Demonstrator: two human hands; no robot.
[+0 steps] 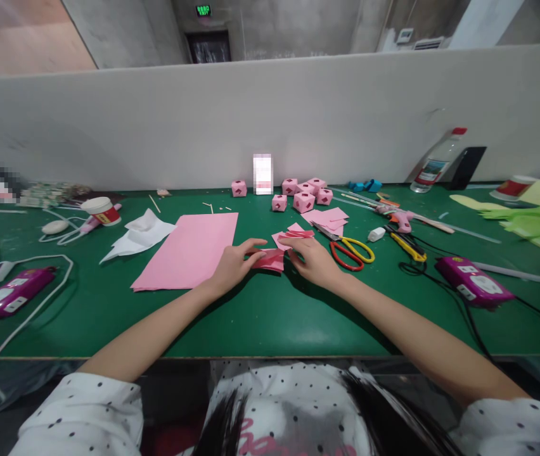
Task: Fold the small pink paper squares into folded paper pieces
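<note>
Between my hands is a small folded piece of pink paper (270, 260). My left hand (236, 266) pinches its left end between thumb and fingers. At the other end, my right hand (315, 261) has its fingertips closed on the paper's right corner. More small pink pieces (296, 233) lie just beyond the right fingers, and part of them is hidden by that hand. A large pink sheet (191, 250) rests left of my left hand. Scissors (353, 250) with red and yellow handles lie to the right of my right hand.
Several pink paper cubes (304, 201) stand at the back beside a blurred upright phone (263, 174). White tissue (141, 234) and a paper cup (101, 211) are on the left. A pink glue gun (400, 218), yellow cutter (407, 246), purple power strip (474, 280) and bottle (436, 164) are on the right.
</note>
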